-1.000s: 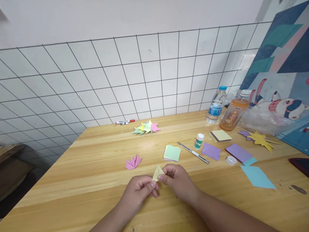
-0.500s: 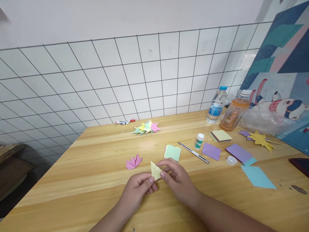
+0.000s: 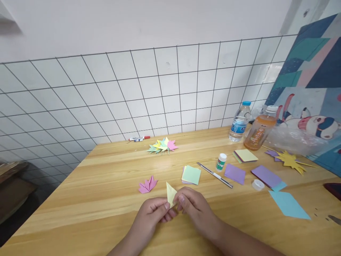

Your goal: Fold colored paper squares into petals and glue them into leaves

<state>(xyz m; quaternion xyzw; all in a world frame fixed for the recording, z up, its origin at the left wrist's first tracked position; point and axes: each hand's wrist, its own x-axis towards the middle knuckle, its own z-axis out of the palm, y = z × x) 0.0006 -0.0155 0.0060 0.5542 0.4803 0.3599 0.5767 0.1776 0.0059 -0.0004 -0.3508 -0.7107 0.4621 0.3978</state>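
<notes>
Low over the counter (image 3: 87, 209), the left hand (image 3: 149, 215) holds folded yellow paper (image 3: 171, 193) in a pinching grip, the right hand (image 3: 196, 207) curled at its edge, hold unclear.

White lettering marks the blue label (image 3: 238, 127) of a clear water bottle (image 3: 240, 121) on a wooden bench (image 3: 106, 199), too small and blurred to read. Pale characters run lengthwise along the bottle of orange drink (image 3: 261, 128) beside it, equally illegible. On a white-capped glue stick (image 3: 221, 163), the green label's print is too fine to decipher.
</notes>
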